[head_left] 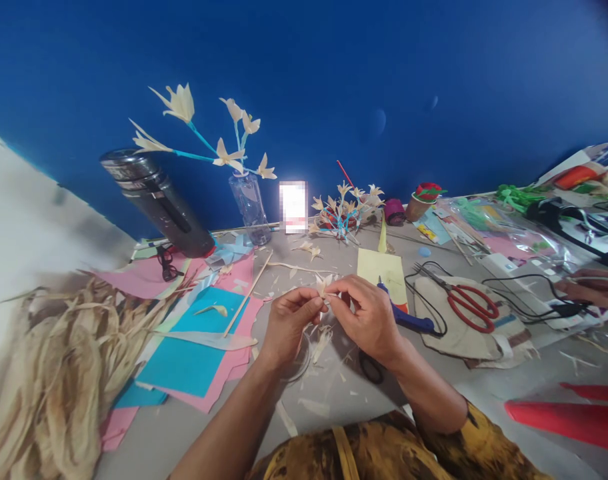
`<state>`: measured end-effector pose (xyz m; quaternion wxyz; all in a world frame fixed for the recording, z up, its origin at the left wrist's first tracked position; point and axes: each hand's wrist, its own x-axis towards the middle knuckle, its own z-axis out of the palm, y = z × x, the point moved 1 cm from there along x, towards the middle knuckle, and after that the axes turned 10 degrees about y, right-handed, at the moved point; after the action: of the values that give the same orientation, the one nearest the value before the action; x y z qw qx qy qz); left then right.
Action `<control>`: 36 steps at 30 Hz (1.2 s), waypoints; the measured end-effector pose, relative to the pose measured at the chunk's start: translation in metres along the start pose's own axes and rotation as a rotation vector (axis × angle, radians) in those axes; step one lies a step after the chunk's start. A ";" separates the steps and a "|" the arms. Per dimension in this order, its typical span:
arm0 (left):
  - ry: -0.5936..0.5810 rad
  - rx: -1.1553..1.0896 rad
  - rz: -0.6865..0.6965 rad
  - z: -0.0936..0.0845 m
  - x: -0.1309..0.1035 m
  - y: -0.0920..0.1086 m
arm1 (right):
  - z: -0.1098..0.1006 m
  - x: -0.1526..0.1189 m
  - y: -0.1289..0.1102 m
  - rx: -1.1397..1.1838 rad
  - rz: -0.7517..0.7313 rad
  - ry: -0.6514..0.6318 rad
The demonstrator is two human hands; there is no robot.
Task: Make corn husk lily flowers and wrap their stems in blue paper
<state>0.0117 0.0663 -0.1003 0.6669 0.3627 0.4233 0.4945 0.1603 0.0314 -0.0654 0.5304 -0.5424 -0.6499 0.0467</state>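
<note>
Between my two hands is a small cream flower (323, 285) made of dried husk-like petals, held above the middle of the table. My left hand (295, 319) pinches it low on its left side. From the right, the thumb and forefinger of my right hand (367, 312) close on it, so its base is mostly hidden. Beneath the hands lie a clear round ring or lid (304, 360), husk scraps (323, 343) and a dark scissor handle (371, 367). A blue-handled glue gun (414, 321) rests just right of my right hand.
Dried husks (59, 380) pile at left beside blue paper (184, 367). A dark flask (157, 203) and a bottle (251, 210) of husk flowers stand behind. Red-handled scissors (471, 308) lie on cloth (434, 313) at right. Another person's hand (591, 290) is at the right edge.
</note>
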 end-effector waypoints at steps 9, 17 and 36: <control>0.099 0.111 0.124 -0.002 0.002 -0.006 | 0.001 -0.006 0.000 -0.035 0.002 0.039; 0.081 -0.088 0.016 -0.001 0.002 -0.005 | 0.000 -0.010 0.004 -0.003 0.010 0.021; 0.028 -0.114 0.007 0.000 0.005 -0.016 | 0.004 -0.012 -0.001 -0.001 -0.149 0.083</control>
<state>0.0181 0.0666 -0.1161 0.6788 0.3186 0.4027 0.5249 0.1555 0.0243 -0.0740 0.5586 -0.4942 -0.6660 -0.0158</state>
